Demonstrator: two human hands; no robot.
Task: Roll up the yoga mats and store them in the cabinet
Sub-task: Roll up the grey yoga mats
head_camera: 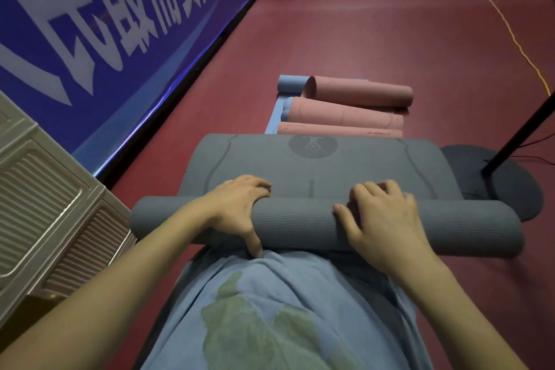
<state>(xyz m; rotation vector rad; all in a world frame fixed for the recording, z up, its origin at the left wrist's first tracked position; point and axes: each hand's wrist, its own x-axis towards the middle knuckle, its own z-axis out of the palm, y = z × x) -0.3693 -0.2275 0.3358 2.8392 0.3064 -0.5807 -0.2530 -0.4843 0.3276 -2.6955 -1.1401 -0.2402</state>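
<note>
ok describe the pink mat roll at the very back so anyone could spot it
Start at the grey mat under both hands, then look past it to the pink mats on the red floor. The farthest pink roll lies on top, its open round end facing left.

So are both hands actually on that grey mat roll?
Touching. The head view shows the left hand wrapped over the grey mat roll, fingers over its far side and thumb on its near side, and the right hand curled over the top.
</note>
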